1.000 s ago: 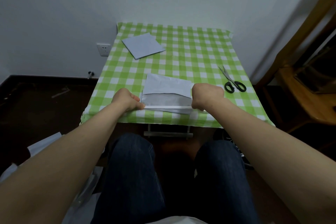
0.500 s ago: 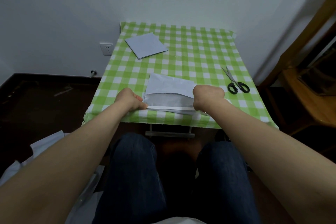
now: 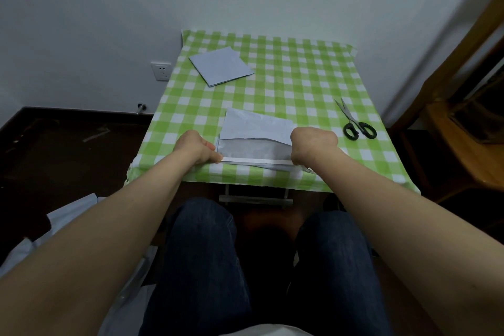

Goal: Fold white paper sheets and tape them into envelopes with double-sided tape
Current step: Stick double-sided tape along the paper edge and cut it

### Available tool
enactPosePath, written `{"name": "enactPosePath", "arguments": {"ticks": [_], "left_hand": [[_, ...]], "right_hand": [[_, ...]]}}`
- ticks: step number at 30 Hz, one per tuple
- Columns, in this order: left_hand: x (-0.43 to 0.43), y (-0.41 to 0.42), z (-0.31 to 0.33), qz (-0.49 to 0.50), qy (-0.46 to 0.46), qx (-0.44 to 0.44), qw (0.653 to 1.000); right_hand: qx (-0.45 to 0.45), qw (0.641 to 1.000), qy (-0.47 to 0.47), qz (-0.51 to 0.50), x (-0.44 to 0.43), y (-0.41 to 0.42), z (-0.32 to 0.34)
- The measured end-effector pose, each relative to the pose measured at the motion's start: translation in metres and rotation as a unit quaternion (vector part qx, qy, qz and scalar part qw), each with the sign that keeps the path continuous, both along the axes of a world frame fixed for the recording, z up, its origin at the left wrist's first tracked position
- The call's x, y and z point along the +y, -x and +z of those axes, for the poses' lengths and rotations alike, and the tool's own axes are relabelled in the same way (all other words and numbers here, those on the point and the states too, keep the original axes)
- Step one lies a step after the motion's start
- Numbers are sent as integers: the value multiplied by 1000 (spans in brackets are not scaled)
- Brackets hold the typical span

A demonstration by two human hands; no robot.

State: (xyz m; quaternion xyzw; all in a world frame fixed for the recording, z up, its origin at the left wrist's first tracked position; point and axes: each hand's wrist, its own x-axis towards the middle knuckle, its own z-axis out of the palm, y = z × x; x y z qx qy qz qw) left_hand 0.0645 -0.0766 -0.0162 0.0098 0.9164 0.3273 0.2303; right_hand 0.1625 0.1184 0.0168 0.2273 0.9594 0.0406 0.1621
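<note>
White tape strip (image 3: 256,161) is held taut along the 6 o'clock edge of the paper sheet (image 3: 256,128) on the table (image 3: 300,76), pinched at 9 o'clock by the left hand (image 3: 195,148) and at 3 o'clock by the right hand (image 3: 313,144), presumably for straight laying.

No legible text, label, brand, number or sign is visible on any surface in view.
</note>
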Motion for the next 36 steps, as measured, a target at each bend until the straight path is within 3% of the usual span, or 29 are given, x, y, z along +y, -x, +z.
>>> {"name": "enactPosePath", "arguments": {"ticks": [26,36], "left_hand": [[1,2,-1,-5,8,-1,1000],[7,2,2,-31,50,23,998]], "right_hand": [[-10,1000,1,3,1,4,-2],[-13,1000,-4,8,0,3,-1]]}}
